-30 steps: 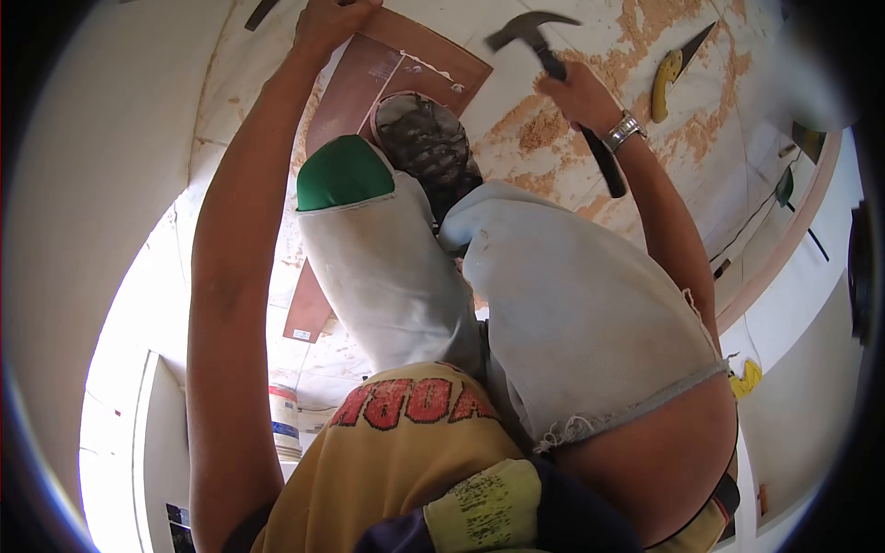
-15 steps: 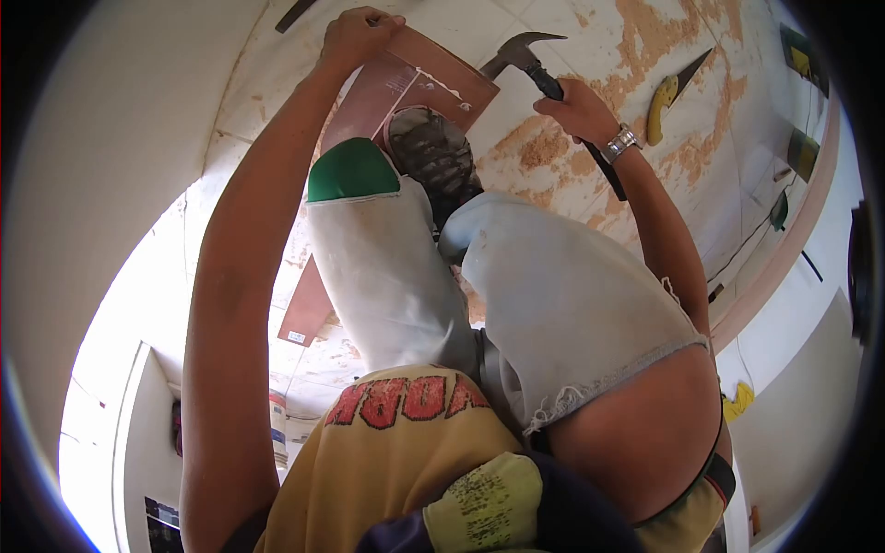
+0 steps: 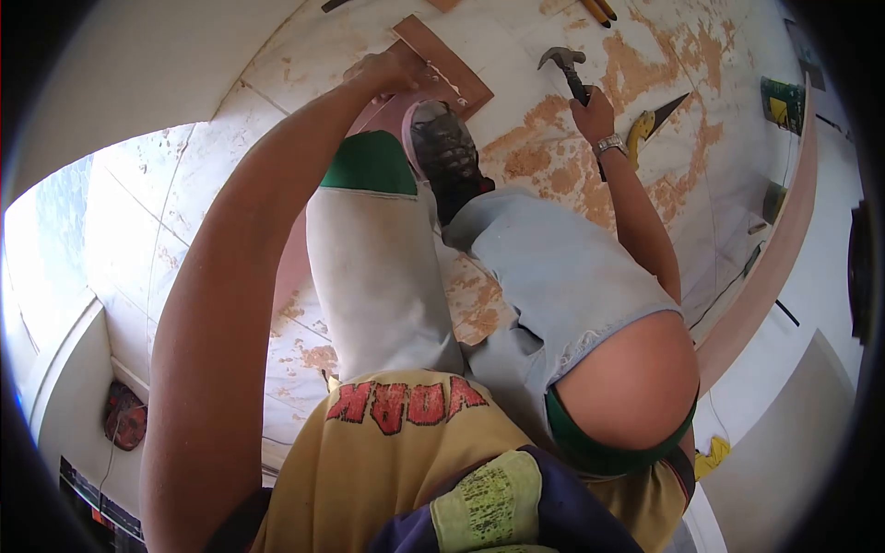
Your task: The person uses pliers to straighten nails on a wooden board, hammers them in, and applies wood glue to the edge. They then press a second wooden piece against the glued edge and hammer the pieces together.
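My left hand (image 3: 383,74) grips the left side of a reddish-brown wooden board (image 3: 419,97), its fingers partly hidden. A crosspiece (image 3: 461,74) of the same colour lies across the board's far end, with a whitish, glue-like line along the seam. My right hand (image 3: 593,112) is closed around the handle of a claw hammer (image 3: 564,61). The hammer's head is to the right of the crosspiece, apart from it. My shoe (image 3: 442,152) is by the board, and my leg covers part of it.
A handsaw with a yellow handle (image 3: 640,134) lies on the tiled floor (image 3: 516,41) beside my right wrist. Orange-brown dust (image 3: 636,69) is spread over the tiles. Yellow-and-black tool handles (image 3: 599,11) lie at the far edge. A long plank (image 3: 770,267) runs along the right.
My left hand has slid from the crosspiece's far corner back along the board's left side. The hammer has moved away from the crosspiece to the right, and its head has turned.
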The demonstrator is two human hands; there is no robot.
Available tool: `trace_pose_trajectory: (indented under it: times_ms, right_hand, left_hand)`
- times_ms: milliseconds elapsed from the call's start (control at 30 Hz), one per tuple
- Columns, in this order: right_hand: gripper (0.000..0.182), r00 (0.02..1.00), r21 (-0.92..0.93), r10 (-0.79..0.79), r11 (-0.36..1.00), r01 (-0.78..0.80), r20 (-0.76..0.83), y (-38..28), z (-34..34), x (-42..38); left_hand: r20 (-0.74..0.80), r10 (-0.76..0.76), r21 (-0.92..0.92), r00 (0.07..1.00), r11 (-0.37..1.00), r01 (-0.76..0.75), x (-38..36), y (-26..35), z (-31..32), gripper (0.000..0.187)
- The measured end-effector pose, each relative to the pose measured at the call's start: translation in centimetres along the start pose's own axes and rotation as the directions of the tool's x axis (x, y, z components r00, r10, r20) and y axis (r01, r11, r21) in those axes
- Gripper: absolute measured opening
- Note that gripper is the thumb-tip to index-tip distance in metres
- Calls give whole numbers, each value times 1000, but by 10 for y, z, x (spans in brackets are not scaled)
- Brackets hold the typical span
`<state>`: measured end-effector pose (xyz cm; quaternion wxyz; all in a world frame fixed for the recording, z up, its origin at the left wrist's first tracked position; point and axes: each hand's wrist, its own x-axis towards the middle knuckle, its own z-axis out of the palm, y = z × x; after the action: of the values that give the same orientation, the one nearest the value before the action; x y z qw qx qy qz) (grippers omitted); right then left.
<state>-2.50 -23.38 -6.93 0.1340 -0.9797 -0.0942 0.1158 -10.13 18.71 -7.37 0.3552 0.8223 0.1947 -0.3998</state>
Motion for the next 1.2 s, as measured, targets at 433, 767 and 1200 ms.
trace_pose_trajectory:
  times_ms: [433,767,1200]
  right_hand:
    - [40,959,45,-256,964,263,-119,28,33,11]
    - [15,544,341,-839,506,792,-19,-127,-7,66]
    - [32,733,-329,-636,764,556,-239,-98,24,315]
  left_hand:
    - [-354,191,172,916,976,-136,-34,0,24,37]
    - [-474,197,135,858,979,-150,-62,-13,70,72]
    - [-556,170,58,814,984,-166,-56,-9,81,79]
